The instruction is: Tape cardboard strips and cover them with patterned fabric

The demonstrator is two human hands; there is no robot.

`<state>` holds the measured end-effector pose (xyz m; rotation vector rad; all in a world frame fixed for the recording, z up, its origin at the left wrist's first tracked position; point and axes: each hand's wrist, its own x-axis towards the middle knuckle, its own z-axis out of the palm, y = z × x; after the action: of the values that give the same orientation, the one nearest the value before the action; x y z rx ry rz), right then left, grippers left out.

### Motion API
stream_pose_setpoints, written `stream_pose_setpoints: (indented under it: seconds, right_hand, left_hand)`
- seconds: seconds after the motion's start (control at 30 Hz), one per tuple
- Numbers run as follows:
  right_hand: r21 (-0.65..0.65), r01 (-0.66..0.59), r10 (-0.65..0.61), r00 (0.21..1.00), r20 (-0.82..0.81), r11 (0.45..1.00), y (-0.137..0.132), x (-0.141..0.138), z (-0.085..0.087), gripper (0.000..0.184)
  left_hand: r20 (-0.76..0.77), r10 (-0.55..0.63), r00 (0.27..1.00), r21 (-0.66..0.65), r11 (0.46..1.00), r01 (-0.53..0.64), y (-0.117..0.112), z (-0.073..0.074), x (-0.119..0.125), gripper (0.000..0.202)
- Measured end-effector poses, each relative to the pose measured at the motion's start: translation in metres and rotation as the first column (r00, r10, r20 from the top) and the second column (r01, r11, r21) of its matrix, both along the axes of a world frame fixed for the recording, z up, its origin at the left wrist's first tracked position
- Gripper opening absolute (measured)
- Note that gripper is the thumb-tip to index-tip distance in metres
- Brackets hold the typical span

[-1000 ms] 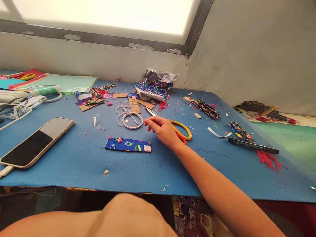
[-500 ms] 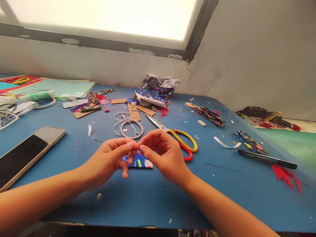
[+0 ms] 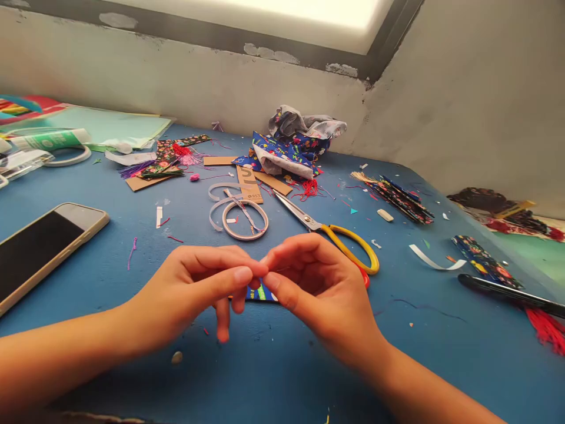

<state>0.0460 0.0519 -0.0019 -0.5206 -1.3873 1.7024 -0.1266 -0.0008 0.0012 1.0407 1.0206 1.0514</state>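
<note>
My left hand (image 3: 198,291) and my right hand (image 3: 315,288) meet fingertip to fingertip above the blue table (image 3: 110,253), each in a pinch. What they pinch is too thin to make out. Right under them lies a small blue patterned fabric strip (image 3: 260,292), mostly hidden by my fingers. Yellow-handled scissors (image 3: 335,235) lie just behind my right hand, blades pointing to the back left.
A phone (image 3: 42,247) lies at the left. White paper loops (image 3: 241,215) and cardboard pieces (image 3: 249,184) sit mid-table, a pile of fabric scraps (image 3: 291,147) by the wall. A black pen (image 3: 512,294), patterned strips (image 3: 479,259) and red tassels lie at the right. Glue tube (image 3: 48,140) at far left.
My right hand left the scissors and came toward me. My left hand came up from below the table, and both now pinch together over the fabric strip. The view dipped and closed in.
</note>
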Motion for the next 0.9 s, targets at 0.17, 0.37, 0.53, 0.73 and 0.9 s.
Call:
stream_pose_setpoints:
  seconds: [0.17, 0.37, 0.53, 0.73, 0.9]
  right_hand:
    - [-0.077, -0.04, 0.038, 0.999, -0.027, 0.996, -0.0011, -0.0002, 0.0005, 0.02]
    - [-0.126, -0.062, 0.057, 0.997, -0.042, 0.99, -0.0028, -0.0008, 0.0016, 0.024]
    - [-0.11, -0.077, 0.072, 0.996, -0.051, 0.991, -0.0025, -0.0001, 0.0014, 0.024]
    - [-0.098, -0.072, 0.068, 0.997, -0.038, 0.993, -0.0014, 0.0003, 0.0012, 0.024]
    - [-0.085, -0.051, 0.055, 0.998, 0.042, 0.995, -0.0024, 0.0, 0.0003, 0.02]
  left_hand:
    - [-0.062, -0.027, 0.998, 0.048, 0.998, 0.03, -0.0033, 0.0013, -0.0012, 0.014]
    - [-0.138, 0.023, 0.99, 0.108, 0.994, -0.008, -0.0026, 0.0025, -0.0008, 0.011]
    - [-0.06, 0.016, 0.998, 0.07, 0.997, -0.012, -0.0009, 0.0006, -0.0008, 0.013]
    - [-0.012, 0.022, 1.0, 0.009, 1.0, -0.022, -0.0017, 0.0016, -0.0011, 0.016]
    - [0.074, 0.061, 0.995, -0.045, 0.997, -0.058, 0.0008, 0.0043, 0.0016, 0.011]
